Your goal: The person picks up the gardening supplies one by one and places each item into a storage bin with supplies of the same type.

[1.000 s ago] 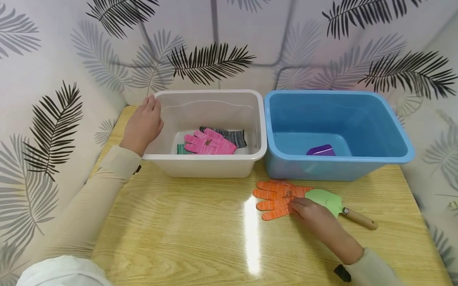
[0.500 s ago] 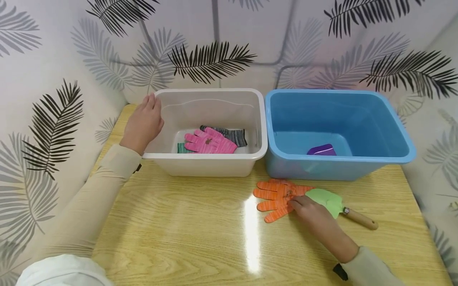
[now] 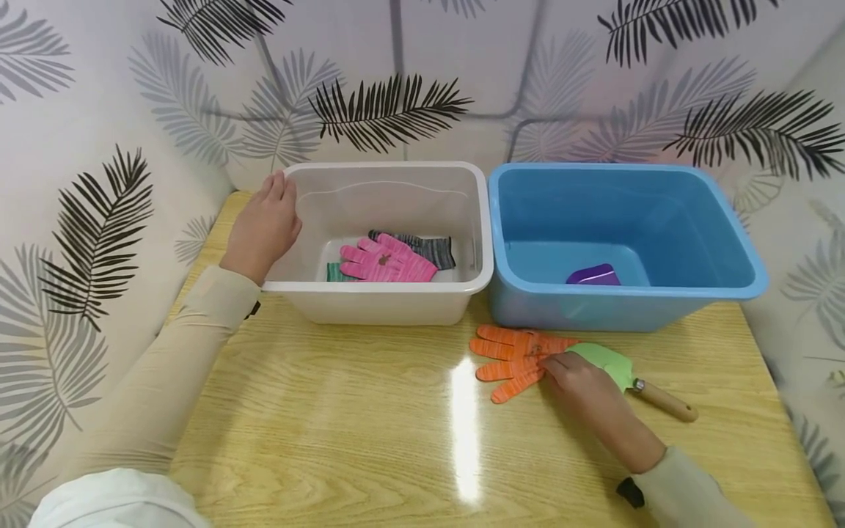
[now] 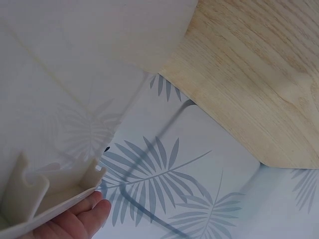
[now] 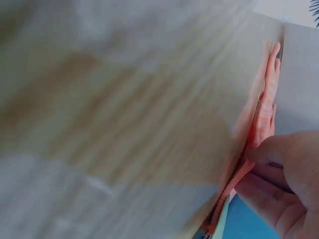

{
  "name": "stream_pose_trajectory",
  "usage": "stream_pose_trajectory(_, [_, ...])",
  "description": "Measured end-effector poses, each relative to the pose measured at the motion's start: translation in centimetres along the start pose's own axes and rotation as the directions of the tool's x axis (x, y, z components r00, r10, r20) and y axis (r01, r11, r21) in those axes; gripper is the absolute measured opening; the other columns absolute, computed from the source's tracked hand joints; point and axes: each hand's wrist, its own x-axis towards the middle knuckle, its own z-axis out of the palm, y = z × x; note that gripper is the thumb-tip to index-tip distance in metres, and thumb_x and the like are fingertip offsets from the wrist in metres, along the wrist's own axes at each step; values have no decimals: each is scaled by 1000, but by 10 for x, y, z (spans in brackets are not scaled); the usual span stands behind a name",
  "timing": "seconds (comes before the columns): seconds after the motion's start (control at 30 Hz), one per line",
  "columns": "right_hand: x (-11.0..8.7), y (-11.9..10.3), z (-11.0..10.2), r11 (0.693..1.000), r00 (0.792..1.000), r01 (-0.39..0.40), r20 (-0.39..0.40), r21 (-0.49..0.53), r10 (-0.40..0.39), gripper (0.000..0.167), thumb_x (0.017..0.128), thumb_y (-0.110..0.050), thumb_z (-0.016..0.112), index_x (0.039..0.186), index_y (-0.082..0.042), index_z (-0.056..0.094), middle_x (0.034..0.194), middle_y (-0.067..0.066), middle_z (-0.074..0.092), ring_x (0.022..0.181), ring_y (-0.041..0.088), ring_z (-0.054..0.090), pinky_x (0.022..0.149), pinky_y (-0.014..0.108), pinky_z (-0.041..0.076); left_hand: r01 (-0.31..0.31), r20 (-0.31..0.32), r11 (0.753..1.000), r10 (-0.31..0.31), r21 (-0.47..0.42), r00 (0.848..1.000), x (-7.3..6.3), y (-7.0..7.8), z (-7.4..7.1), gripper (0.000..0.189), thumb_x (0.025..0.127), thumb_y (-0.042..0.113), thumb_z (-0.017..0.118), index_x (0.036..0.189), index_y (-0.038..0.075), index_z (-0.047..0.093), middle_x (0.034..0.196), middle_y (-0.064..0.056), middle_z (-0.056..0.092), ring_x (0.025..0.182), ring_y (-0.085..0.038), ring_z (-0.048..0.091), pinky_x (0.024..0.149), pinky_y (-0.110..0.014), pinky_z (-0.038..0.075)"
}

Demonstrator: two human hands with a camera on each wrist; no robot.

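My right hand (image 3: 590, 387) pinches an orange knit glove (image 3: 502, 354) by its palm in the head view. The right wrist view shows thumb and fingers closed on the edge of that glove (image 5: 262, 119), which lies close along the table. The glove's cuff end overlaps the light green blade of a hand trowel (image 3: 610, 364) with a wooden handle. My left hand (image 3: 264, 226) grips the left rim of an off-white bin (image 3: 389, 306); in the left wrist view its fingertips (image 4: 102, 209) curl round the rim's ribbed underside.
Inside the off-white bin lie a pink glove (image 3: 389, 262), a dark grey glove (image 3: 437, 251) and a bit of green knit (image 3: 338, 273). A blue bin (image 3: 561, 314) stands beside it, with a purple object (image 3: 594, 276) inside. Leaf-patterned cloth (image 3: 422, 66) surrounds the wooden table (image 3: 343, 418).
My right hand has drawn the orange glove slightly right and away from me, and its fingers have turned a little. My left hand stays on the bin's rim.
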Motion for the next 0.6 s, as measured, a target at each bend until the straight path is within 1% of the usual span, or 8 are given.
stream_pose_trajectory(0.07, [1,2,0,999,999,-38,13,36,38,23,74,1,71,96,2,67,93,12,66,86,28,62,68,39,54,6,12,1000,-6,-4,1000,0,0,-1,53,90,11,49,133,-17,33,139,-34,31,130,-43,30,107,-48,25])
stream_pose_trajectory(0.17, [2,3,-1,988,993,-116,36,100,113,21,77,-1,67,98,1,67,93,12,66,85,27,63,70,40,53,9,20,1000,-9,-4,1000,0,0,-2,53,91,11,49,134,-17,33,139,-34,30,130,-43,30,107,-48,25])
stream_pose_trajectory(0.27, [5,5,-4,977,987,-162,27,136,160,21,79,-2,64,99,0,67,92,11,66,78,23,62,65,38,53,5,13,1000,-5,-4,1000,0,1,-2,53,91,10,48,133,-17,33,139,-35,31,129,-44,31,107,-48,25])
stream_pose_trajectory(0.37, [7,7,-8,968,981,-191,4,160,193,21,80,-2,64,100,-1,67,94,10,66,74,19,60,61,35,51,3,6,1000,-3,-6,1000,0,0,-2,52,91,10,47,133,-17,33,139,-35,31,129,-44,31,107,-47,25])
stream_pose_trajectory(0.47, [9,8,-12,951,973,-227,5,211,232,22,81,-1,63,103,-2,67,97,10,66,73,18,58,60,34,49,6,5,1000,-6,-8,1000,1,0,-2,52,91,10,47,133,-17,33,138,-35,31,129,-44,31,107,-47,25])
stream_pose_trajectory(0.53, [9,8,-15,935,966,-256,21,246,259,23,82,-1,62,105,-2,66,99,10,65,73,18,58,59,33,48,7,8,1000,-7,-9,1000,2,0,-1,52,91,10,47,133,-17,33,138,-35,31,129,-44,31,107,-47,25])
stream_pose_trajectory(0.6, [9,7,-17,918,959,-279,34,280,281,25,84,-2,61,108,-2,66,100,11,65,75,20,61,61,35,51,9,13,1000,-9,-11,1000,2,0,-1,53,90,10,48,133,-17,33,139,-35,31,129,-44,30,107,-47,25])
